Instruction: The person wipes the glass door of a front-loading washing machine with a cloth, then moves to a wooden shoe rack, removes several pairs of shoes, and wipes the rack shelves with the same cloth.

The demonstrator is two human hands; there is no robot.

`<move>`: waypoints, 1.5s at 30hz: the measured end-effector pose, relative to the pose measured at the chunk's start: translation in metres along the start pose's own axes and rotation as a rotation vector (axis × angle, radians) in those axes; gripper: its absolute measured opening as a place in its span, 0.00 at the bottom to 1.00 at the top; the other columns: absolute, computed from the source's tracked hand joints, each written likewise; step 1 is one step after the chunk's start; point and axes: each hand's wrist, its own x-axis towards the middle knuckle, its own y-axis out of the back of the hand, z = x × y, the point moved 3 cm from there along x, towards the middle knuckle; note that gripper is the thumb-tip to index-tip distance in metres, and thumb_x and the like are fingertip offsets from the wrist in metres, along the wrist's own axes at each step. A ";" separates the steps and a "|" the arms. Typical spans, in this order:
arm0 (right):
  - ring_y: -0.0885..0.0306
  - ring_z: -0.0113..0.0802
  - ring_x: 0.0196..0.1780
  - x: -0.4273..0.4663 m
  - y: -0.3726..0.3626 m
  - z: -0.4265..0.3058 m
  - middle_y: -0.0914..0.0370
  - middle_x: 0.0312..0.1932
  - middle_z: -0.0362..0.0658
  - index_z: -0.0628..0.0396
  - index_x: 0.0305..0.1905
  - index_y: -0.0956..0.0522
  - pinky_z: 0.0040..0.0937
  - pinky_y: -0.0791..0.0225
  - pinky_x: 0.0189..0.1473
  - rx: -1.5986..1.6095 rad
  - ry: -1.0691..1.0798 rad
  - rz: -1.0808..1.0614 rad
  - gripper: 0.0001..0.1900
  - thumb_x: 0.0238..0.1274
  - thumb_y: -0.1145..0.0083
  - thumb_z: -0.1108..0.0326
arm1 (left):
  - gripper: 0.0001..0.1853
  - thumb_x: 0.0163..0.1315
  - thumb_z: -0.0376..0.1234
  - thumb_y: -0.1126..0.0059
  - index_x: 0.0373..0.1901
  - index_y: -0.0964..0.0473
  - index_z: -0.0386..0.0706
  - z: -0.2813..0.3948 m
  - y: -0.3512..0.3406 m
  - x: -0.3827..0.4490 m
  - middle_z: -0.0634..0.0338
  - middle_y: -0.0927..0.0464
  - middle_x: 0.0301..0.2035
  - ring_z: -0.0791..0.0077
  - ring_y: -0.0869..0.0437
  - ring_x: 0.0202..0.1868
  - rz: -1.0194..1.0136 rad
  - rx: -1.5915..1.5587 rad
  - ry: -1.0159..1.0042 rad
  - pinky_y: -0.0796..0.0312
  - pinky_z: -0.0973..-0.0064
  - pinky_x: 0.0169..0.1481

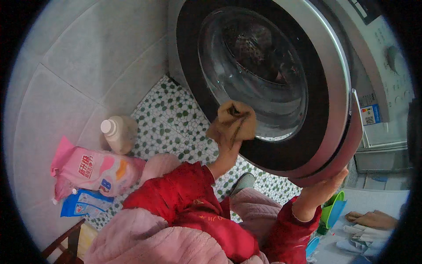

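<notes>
A folded brown cloth [238, 127] is bunched in my left hand [227, 158], its fingers mostly hidden by the fabric. The cloth lies against or just in front of the lower left part of the washing machine door [293, 155], over its black ring and near the glass bowl [254, 95]. The round door stands swung out from the machine, with a silver outer rim. My right hand [324, 186] grips the door's lower right edge, fingers partly hidden behind it.
On the pebble-patterned floor [165, 112] at left stand a white capped bottle [120, 133], a pink detergent bag [99, 168] and a blue packet [87, 203]. The machine's control panel [392, 79] is at upper right. Green and blue basins [333, 209] and cloths [372, 221] are at lower right.
</notes>
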 end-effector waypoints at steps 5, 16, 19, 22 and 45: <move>0.31 0.40 0.61 0.004 0.006 0.000 0.29 0.59 0.48 0.61 0.64 0.35 0.38 0.39 0.63 0.004 0.015 -0.076 0.32 0.71 0.63 0.42 | 0.28 0.70 0.43 0.55 0.67 0.41 0.39 -0.032 0.045 0.007 0.54 0.33 0.60 0.65 0.31 0.60 0.101 -0.673 0.550 0.40 0.70 0.65; 0.33 0.39 0.64 -0.002 0.003 -0.001 0.31 0.62 0.47 0.60 0.66 0.37 0.39 0.43 0.65 0.085 -0.042 0.007 0.33 0.72 0.65 0.42 | 0.30 0.72 0.45 0.61 0.70 0.47 0.40 -0.027 0.087 0.009 0.49 0.36 0.63 0.57 0.34 0.64 0.100 -0.783 0.676 0.41 0.67 0.68; 0.34 0.39 0.65 -0.006 0.000 -0.005 0.31 0.62 0.47 0.59 0.66 0.36 0.40 0.43 0.65 0.021 -0.084 0.092 0.33 0.72 0.66 0.42 | 0.30 0.71 0.41 0.57 0.71 0.49 0.40 -0.018 0.049 -0.020 0.45 0.41 0.65 0.54 0.41 0.68 -0.245 -0.077 0.159 0.49 0.66 0.71; 0.34 0.40 0.64 -0.008 -0.001 -0.002 0.31 0.61 0.46 0.58 0.65 0.35 0.40 0.43 0.65 0.076 -0.087 0.126 0.32 0.73 0.67 0.41 | 0.32 0.67 0.32 0.52 0.71 0.50 0.38 0.029 -0.011 -0.066 0.39 0.48 0.67 0.49 0.51 0.71 -0.245 -0.505 0.228 0.57 0.62 0.73; 0.33 0.36 0.60 -0.001 0.032 0.004 0.30 0.56 0.45 0.58 0.57 0.30 0.38 0.41 0.62 -0.230 0.085 0.199 0.30 0.73 0.67 0.40 | 0.31 0.60 0.39 0.44 0.64 0.36 0.36 0.042 -0.030 -0.059 0.38 0.48 0.66 0.40 0.50 0.69 -0.022 -0.001 -0.059 0.62 0.51 0.74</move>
